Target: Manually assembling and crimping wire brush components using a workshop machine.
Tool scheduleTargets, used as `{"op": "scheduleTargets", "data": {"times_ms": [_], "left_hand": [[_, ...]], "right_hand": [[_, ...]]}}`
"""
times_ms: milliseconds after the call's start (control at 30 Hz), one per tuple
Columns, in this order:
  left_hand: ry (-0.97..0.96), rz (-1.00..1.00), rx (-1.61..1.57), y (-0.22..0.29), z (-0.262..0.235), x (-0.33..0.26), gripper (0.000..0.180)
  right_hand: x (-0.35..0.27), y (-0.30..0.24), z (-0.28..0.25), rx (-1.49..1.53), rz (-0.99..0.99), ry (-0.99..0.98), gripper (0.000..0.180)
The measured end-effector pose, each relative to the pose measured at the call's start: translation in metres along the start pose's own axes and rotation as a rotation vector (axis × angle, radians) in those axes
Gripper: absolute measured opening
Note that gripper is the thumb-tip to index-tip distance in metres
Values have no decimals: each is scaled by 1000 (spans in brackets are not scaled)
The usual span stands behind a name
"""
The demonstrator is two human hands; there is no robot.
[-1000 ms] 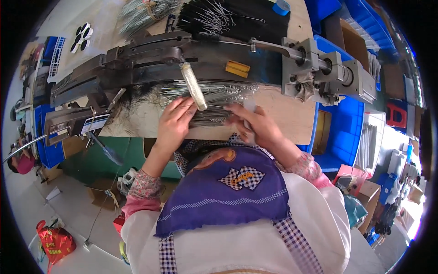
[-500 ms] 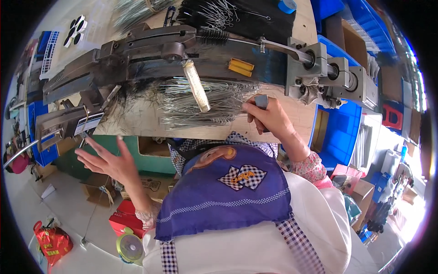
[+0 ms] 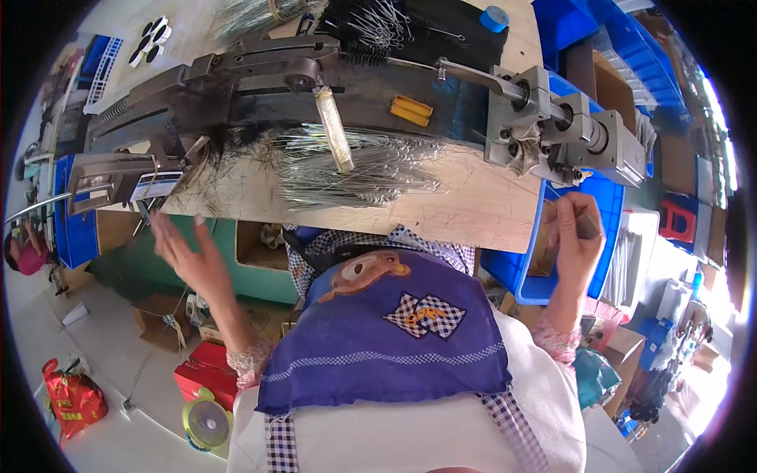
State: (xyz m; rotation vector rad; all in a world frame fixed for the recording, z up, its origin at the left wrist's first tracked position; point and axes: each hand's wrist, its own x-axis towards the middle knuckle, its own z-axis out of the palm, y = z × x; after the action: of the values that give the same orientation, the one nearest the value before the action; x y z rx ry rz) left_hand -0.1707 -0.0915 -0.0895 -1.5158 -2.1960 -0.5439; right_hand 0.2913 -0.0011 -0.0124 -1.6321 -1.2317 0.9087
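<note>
Your right hand [image 3: 579, 244] had swung off the wires [image 3: 374, 177] toward the blue bin [image 3: 512, 277], curled around a grey piece [image 3: 587, 227]; your left hand [image 3: 188, 256] stayed spread, apparently empty. So neither of your 2 hands worked the pile, which lay loose, silvery and loop-ended on the bench [image 3: 489, 197], partly beneath the pale bar [image 3: 334, 130].
</note>
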Motion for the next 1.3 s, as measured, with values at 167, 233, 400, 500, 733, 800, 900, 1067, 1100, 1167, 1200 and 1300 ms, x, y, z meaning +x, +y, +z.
{"op": "scheduleTargets", "data": {"times_ms": [167, 233, 400, 500, 733, 800, 900, 1067, 1100, 1167, 1200, 1300], "left_hand": [[-409, 671, -984, 182, -83, 73, 59], [-928, 373, -1258, 190, -74, 71, 50], [-704, -62, -1287, 119, -30, 54, 19], [-448, 93, -1178, 122, 7, 57, 19], [-964, -892, -1768, 196, -6, 52, 9], [-980, -916, -1822, 194, -9, 55, 9], [-1236, -706, -2284, 191, -42, 77, 8], [-964, -847, -2785, 119, -39, 114, 15], [-820, -913, -3039, 102, -30, 113, 18], [-727, -914, -2764, 73, -12, 85, 20], [-673, -694, -2547, 68, -8, 72, 21], [-512, 107, -1566, 98, -31, 78, 24]], "right_hand": [[14, -73, 34, -150, -599, -515, 6], [23, -98, 62, -114, -894, -618, 4], [65, -100, 81, -277, -863, -447, 14], [115, -76, 95, -488, -1183, -352, 18], [118, -66, 138, -700, -1236, -436, 14], [116, -68, 143, -704, -1216, -431, 15], [120, -74, 149, -688, -1235, -499, 14], [112, -83, 139, -607, -1121, -582, 13], [108, -86, 136, -594, -1075, -628, 12], [107, -84, 136, -568, -1081, -600, 19], [110, -93, 135, -633, -1067, -533, 19], [142, -93, 164, -820, -1162, -326, 16]]}}
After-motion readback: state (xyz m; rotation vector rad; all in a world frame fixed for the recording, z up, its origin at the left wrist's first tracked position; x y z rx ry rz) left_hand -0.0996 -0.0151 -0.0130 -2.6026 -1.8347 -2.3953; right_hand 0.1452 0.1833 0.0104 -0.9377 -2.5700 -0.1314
